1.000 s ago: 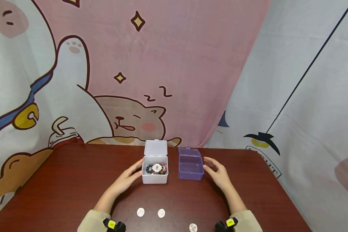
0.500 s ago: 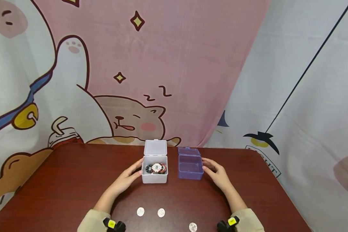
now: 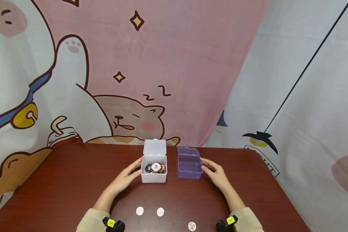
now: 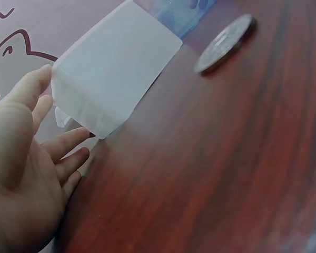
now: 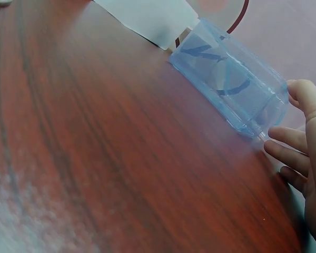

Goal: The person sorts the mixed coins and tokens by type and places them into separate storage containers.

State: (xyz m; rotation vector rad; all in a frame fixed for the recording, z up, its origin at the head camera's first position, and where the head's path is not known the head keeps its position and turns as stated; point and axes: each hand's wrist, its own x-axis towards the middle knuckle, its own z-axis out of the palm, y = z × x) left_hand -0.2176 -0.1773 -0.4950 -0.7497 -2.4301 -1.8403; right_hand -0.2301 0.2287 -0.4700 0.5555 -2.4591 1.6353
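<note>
A white plastic box (image 3: pixel 153 178) stands with its lid raised. Several poker chips (image 3: pixel 156 167) lie inside it, black, white and red ones among them. My left hand (image 3: pixel 123 180) rests at the box's left side, fingertips touching it, fingers only loosely bent. To the right is a translucent blue-purple box (image 3: pixel 189 174), its lid tipped back and no contents visible. Beside that box's right wall is my right hand (image 3: pixel 218 176), thumb and fingers extended; in the right wrist view the thumb (image 5: pixel 300 95) reaches the box's end. Neither hand encloses a box.
Three pale round chips (image 3: pixel 160 211) lie on the brown table (image 3: pixel 75 183) nearer the person. A narrow gap separates the two boxes. Behind the table's back edge hangs a printed cartoon cloth (image 3: pixel 191 80).
My right hand has shifted slightly left, closer against the blue-purple box. The left hand keeps its place at the white box. The head view has drifted a little.
</note>
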